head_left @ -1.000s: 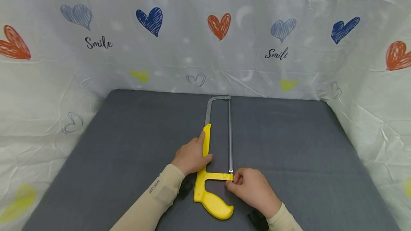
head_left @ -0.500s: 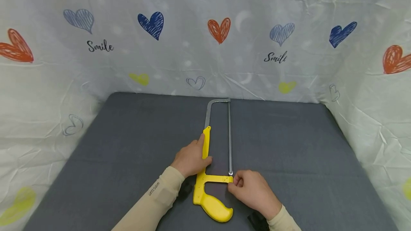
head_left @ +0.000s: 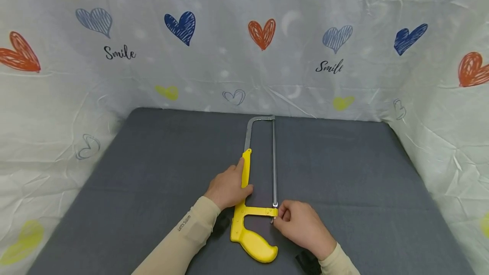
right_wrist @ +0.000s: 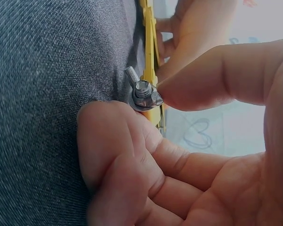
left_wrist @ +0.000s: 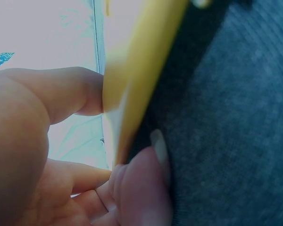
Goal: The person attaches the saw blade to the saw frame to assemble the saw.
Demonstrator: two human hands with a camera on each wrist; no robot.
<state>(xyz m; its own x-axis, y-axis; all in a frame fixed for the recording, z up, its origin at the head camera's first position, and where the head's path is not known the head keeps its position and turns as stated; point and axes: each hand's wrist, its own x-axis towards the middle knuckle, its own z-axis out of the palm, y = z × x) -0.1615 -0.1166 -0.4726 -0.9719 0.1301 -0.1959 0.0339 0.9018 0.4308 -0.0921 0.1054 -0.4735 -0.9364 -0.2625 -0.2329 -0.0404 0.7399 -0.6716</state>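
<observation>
A hacksaw with a yellow handle and grey metal frame lies flat on the dark grey cloth, its blade side to the right. My left hand grips the yellow upper arm of the frame, index finger stretched along it. In the left wrist view, thumb and fingers stand on either side of the yellow arm. My right hand is at the blade's near end, thumb and curled index finger at a metal wing nut on a threaded bolt. The thumb tip touches one wing; the other wing points away from the fingers.
A dark grey cloth covers the table. A white curtain printed with hearts and "Smile" surrounds its back and sides. Dark wrist straps show under the forearms.
The right thumb and fingertips have shifted slightly at the wing nut, and part of it now shows below the yellow bracket. The left hand and hacksaw stay in place.
</observation>
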